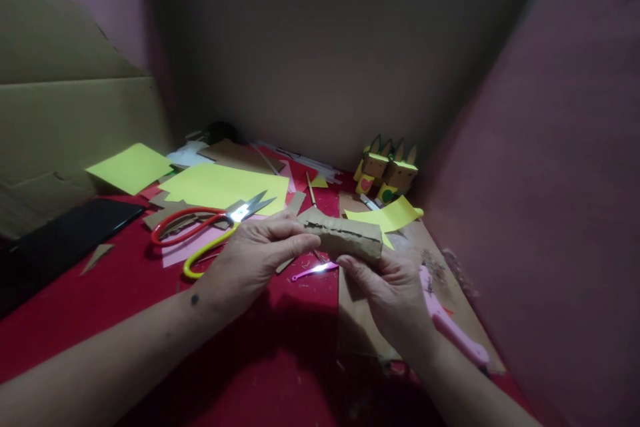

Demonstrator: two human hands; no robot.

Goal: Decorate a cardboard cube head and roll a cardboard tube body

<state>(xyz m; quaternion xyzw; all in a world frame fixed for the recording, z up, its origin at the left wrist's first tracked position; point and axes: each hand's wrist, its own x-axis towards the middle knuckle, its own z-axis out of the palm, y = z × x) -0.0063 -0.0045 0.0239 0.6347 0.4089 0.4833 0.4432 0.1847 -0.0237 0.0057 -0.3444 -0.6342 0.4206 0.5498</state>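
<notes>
Between my two hands is a folded piece of brown cardboard (350, 238) with a ragged dark slit along its top. My left hand (273, 243) pinches its left end between thumb and fingers. At the right end, my right hand (393, 287) grips it from below, its thumb on the near face and its fingers mostly hidden behind. Scissors (240, 213) with one red and one yellow handle lie just beyond my left hand, blades partly spread. A small pink-handled tool (316, 271) rests on the red table beneath the cardboard.
Yellow paper sheets (225, 185) lie at the back left, beside a black flat object (75, 240). Two small cardboard figures (387, 170) stand at the back right. A pink-handled tool (455, 330) lies on a brown board (360, 327). Walls enclose the red table (240, 373).
</notes>
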